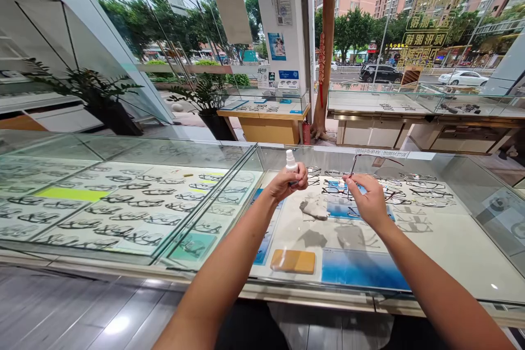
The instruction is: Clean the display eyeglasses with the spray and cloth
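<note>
My left hand (pixel 289 181) is wrapped round a small white spray bottle (pixel 290 159), held upright with its nozzle at the top. In my right hand (pixel 369 199) is a pair of eyeglasses (pixel 355 162), pinched near one end, with a thin dark temple reaching out to the right. Both hands are raised over a glass display counter (pixel 455 240). Below and between them, a crumpled grey cloth (pixel 315 209) lies on the glass. A tan rectangular item (pixel 293 261), perhaps a case or phone, lies nearer to me. The lenses in my right hand are hard to make out.
Rows of eyeglass frames (pixel 143 205) fill the case to the left, and more frames (pixel 430 192) sit under the glass at right. Blue printed sheets (pixel 361 269) lie near the front edge. Farther off stand a potted plant (pixel 211 101), a wooden post (pixel 327 54) and other display cases (pixel 373 104).
</note>
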### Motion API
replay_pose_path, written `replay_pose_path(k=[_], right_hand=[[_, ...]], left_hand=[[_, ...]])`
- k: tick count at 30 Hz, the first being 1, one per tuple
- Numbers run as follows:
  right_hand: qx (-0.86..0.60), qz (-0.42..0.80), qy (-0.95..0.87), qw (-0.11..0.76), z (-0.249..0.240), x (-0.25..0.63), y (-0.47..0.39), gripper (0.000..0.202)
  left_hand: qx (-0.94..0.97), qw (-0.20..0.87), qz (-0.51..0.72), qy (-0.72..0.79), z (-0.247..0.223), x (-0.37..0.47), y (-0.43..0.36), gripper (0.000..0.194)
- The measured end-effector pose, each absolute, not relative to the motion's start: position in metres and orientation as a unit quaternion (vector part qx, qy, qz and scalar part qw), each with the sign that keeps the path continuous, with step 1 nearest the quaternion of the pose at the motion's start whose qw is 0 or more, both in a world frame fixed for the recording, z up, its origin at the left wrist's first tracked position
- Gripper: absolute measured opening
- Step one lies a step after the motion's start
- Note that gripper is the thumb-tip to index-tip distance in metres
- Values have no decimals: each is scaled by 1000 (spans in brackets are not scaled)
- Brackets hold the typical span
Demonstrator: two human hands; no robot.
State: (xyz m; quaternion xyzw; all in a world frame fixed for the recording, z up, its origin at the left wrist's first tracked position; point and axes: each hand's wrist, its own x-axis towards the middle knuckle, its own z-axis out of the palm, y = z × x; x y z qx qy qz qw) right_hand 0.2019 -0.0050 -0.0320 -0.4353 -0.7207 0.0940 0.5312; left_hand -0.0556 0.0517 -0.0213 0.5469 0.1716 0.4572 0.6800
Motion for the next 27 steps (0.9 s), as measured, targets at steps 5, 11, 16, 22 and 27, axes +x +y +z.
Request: replay_pose_path(k=[5, 11, 16, 22, 27], right_hand=[[-434, 92, -723, 531, -31, 202, -8, 27], [-432, 87, -731, 522, -29, 201, -10, 29], [-429, 83, -738, 514, -28, 201, -12, 29], [-430, 84, -741, 510, -27, 200, -14, 29], [-433, 93, -744, 500, -25, 199, -15, 33]], left_hand=[[551, 697, 429, 162, -22, -48, 45, 40], [550, 720, 394, 156, -21, -37, 37, 42], [553, 729, 373, 154, -22, -29, 33, 43], [577, 716, 359, 156, -27, -25, 33, 47], [588, 710, 356, 154, -27, -23, 32, 48]])
